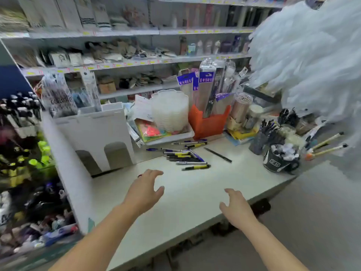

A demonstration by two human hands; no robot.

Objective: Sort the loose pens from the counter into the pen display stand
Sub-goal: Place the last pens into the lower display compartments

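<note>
both hands over the white counter (187, 194), nothing held. left hand (143, 192) hovers nearer the camera than the loose pens (185, 156), fingers spread and slightly bent, thumb out, empty. right hand (237, 208) sits near the counter's front edge, further from the pens than the left, fingers relaxed and a bit curled, also empty. the pens lie in a scattered flat pile mid-counter, mostly yellow-black and blue-white barrels, roughly parallel to each other. one thin dark pen (217, 154) lies apart just right of the pile, angled. a few more pens (189, 143) sit behind the pile, against the white tray (172, 138). orange holder (208, 124) with tall packaged items stands behind and right of the pile. black cup (281, 160) stuffed with pens is well right of the pile, near the counter's right edge; a dark mesh cup (260, 142) of pens is just behind it. white cardboard stand (95, 133) with two arched cutouts stands left of the pile. pen display racks (21, 114) with black-capped pens are further left, beyond that stand, blurred. can't tell which slots in them are free.
</note>
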